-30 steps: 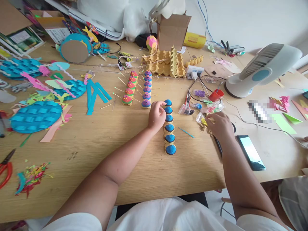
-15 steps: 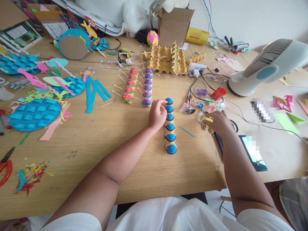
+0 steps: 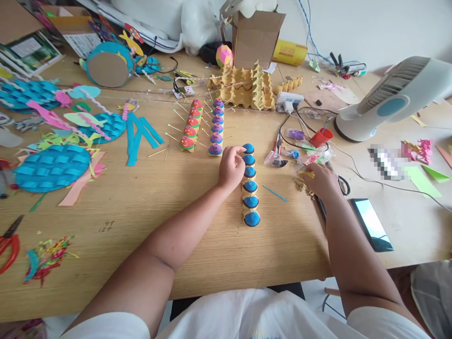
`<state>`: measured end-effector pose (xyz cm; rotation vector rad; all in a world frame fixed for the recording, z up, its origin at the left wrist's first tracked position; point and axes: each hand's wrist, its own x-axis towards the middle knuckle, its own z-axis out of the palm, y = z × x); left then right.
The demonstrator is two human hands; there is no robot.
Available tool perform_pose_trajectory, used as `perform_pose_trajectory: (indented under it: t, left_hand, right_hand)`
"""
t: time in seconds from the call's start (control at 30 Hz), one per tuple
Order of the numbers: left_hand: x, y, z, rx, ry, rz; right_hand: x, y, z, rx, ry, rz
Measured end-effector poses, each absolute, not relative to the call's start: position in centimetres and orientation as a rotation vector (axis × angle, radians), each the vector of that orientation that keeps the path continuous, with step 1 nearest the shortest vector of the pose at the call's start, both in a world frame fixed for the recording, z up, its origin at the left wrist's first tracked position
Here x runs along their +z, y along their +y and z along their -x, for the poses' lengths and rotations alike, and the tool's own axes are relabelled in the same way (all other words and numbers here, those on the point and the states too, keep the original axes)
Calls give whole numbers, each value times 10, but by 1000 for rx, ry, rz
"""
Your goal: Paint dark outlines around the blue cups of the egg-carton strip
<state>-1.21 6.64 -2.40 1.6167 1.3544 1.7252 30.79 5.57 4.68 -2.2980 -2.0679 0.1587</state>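
Observation:
A strip of egg-carton bumps (image 3: 251, 187), capped in blue with dark rims, lies lengthwise in front of me. My left hand (image 3: 232, 167) is at its far left side, thumb and index finger closed on the edge near the top bumps. On the right, my right hand (image 3: 320, 179) has its fingers bent around a small yellow piece (image 3: 306, 174), over a little brown pile (image 3: 301, 184). A thin blue stick (image 3: 274, 193) lies between the strip and my right hand. Two painted strips, one red and green (image 3: 191, 126), one purple and blue (image 3: 216, 128), stand beyond my left hand.
Small plastic bags and a red cup (image 3: 321, 137) sit beyond my right hand, near a white fan (image 3: 388, 101). A phone (image 3: 372, 224) lies at right. Woven blue paper discs (image 3: 52, 168) and red-handled scissors (image 3: 10, 245) are at left. Egg trays (image 3: 243, 87) stand at the back.
My right hand has shifted slightly right with the yellow piece, away from the clear bag it was beside. My left hand and the blue strip have stayed in place.

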Motion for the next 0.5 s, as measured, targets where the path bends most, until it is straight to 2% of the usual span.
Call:
perform_pose_trajectory:
  t: [0.3,0.5]
  left_hand:
    - [-26,68,13,1747,1331,-1628]
    - [-27,68,11,1760,1315,-1623]
  right_hand:
    - [93,46,-309,24,-1844,2181]
    - [79,50,-314,118,-1914,2203]
